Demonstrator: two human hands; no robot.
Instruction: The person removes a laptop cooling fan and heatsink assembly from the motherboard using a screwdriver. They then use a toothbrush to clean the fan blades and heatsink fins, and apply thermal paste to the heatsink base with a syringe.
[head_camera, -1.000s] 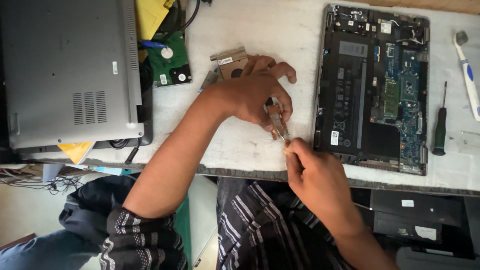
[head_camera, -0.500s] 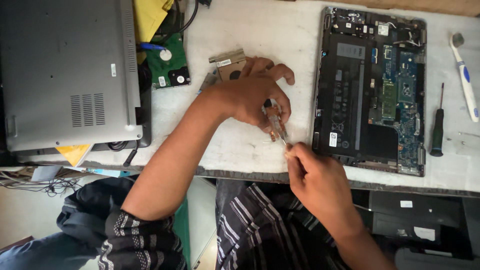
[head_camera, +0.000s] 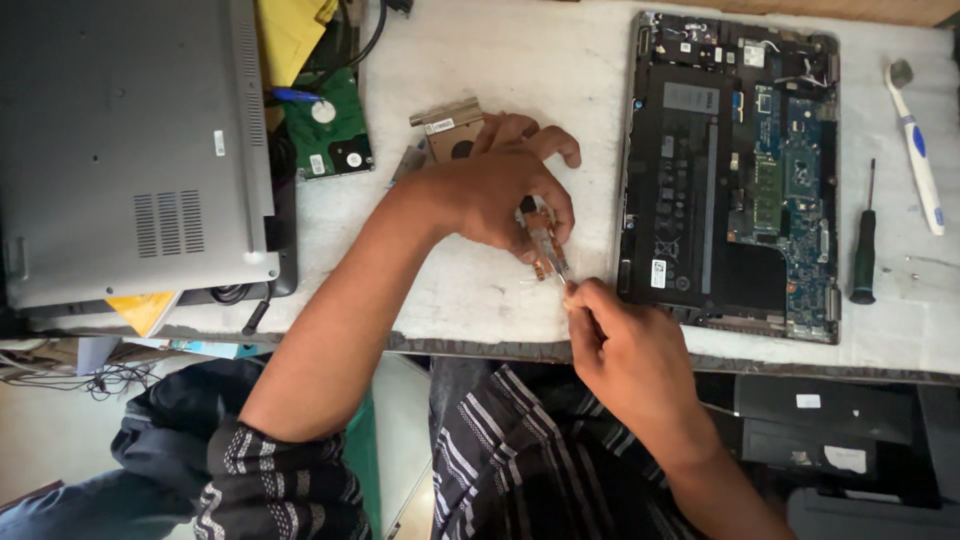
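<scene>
At the centre of the frame the left hand (head_camera: 500, 195) lies curled on the white bench (head_camera: 520, 60), its fingers pressed together around a small copper-coloured heat-sink part (head_camera: 540, 240) that it pins against the surface. Just below and to the right, the right hand (head_camera: 625, 355) is closed in a pinch on a thin tool whose tip meets the lower end of that part; the tool itself is too slim to make out. A tan metal bracket (head_camera: 445, 125) shows behind the left hand's knuckles. To the right lies an opened laptop base (head_camera: 730, 170) with its battery and blue circuit board exposed. Further right sit a black-handled screwdriver (head_camera: 865, 250) and a white toothbrush (head_camera: 915, 150). In the upper left rest a closed grey laptop (head_camera: 130, 150) and a green bare hard drive (head_camera: 330, 135).
</scene>
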